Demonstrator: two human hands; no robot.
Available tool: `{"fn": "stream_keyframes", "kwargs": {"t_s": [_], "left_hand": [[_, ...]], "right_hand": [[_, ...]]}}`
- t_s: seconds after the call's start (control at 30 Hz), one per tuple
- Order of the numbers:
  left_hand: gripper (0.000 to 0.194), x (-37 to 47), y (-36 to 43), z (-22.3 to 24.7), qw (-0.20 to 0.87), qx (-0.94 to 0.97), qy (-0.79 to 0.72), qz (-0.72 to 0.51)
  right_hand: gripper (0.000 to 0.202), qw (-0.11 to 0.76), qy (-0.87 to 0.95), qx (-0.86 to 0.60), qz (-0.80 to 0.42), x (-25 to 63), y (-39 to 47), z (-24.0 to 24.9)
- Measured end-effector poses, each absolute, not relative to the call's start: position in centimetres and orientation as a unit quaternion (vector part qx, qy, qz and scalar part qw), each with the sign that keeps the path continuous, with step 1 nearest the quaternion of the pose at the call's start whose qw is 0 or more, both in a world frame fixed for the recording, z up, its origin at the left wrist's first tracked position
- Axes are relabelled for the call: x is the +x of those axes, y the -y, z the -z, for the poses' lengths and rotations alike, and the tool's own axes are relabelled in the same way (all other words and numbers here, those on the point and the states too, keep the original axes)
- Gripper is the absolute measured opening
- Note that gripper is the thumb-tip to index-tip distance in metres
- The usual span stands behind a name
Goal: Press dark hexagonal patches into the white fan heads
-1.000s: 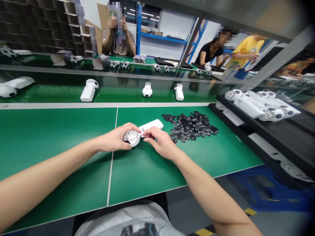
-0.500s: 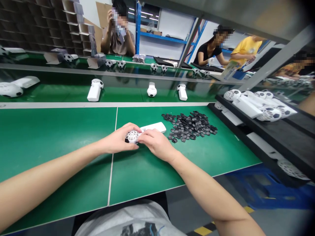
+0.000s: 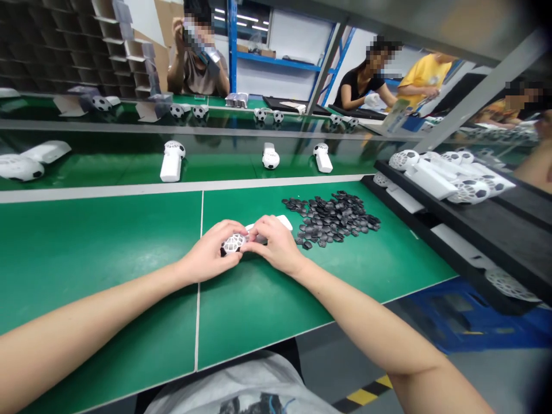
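A white soccer-ball-patterned device (image 3: 234, 243) with a lattice head and a white handle lies over the green table (image 3: 142, 247). My left hand (image 3: 212, 251) is wrapped round the head from the left, thumb at the near side. My right hand (image 3: 276, 244) pinches at the right side of the head, covering part of the handle; any small piece between its fingertips is hidden. To the right of my right hand is a spread pile of small black pieces (image 3: 334, 218).
Similar white devices (image 3: 172, 162) lie on the green strip beyond the white rail (image 3: 241, 185). At the right, stacked black trays (image 3: 487, 224) hold more devices. Across the strip, a person (image 3: 198, 63) holds up an object; other people sit further right.
My right hand's fingers have shifted their pinch at the ball-shaped head, and the hand now covers more of the handle. The view has turned slightly. Devices on the strip have shifted slightly rightward.
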State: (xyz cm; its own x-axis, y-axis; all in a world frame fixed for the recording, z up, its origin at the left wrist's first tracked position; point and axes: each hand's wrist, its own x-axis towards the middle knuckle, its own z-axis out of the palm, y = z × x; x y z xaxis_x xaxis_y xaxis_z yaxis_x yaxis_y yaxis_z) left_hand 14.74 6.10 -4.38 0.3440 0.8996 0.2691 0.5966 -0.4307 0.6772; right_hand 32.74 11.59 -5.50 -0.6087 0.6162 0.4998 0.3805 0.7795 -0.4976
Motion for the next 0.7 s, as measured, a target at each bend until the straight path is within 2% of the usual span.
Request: {"fn": "stream_keyframes", "kwargs": {"t_s": [0.1, 0.2, 0.33, 0.47, 0.6, 0.7], "left_hand": [[0.032, 13.8, -7.0, 4.1, 0.244, 0.776, -0.488, -0.317], [0.037, 11.7, -10.7, 3.6, 0.216, 0.716, -0.58, -0.323], [0.049, 9.0, -19.4, 3.4, 0.118, 0.623, -0.688, -0.352], [0.045, 8.6, -26.8, 4.1, 0.014, 0.578, -0.74, -0.343], [0.056, 11.1, -30.8, 4.9, -0.08, 0.595, -0.738, -0.307], [0.067, 14.8, -33.6, 5.2, -0.089, 0.674, -0.687, -0.257]], "right_hand": [[0.025, 0.335, 0.884, -0.282, -0.163, 34.9, -12.1, 4.6], [0.014, 0.364, 0.86, -0.345, -0.094, 38.6, -13.0, 4.4], [0.001, 0.376, 0.801, -0.466, -0.01, 42.0, -14.4, 5.9], [0.005, 0.342, 0.814, -0.469, -0.015, 42.0, -14.6, 6.9], [0.007, 0.316, 0.834, -0.452, -0.016, 41.4, -14.4, 6.7], [0.007, 0.308, 0.846, -0.435, -0.005, 41.4, -14.5, 6.6]]}}
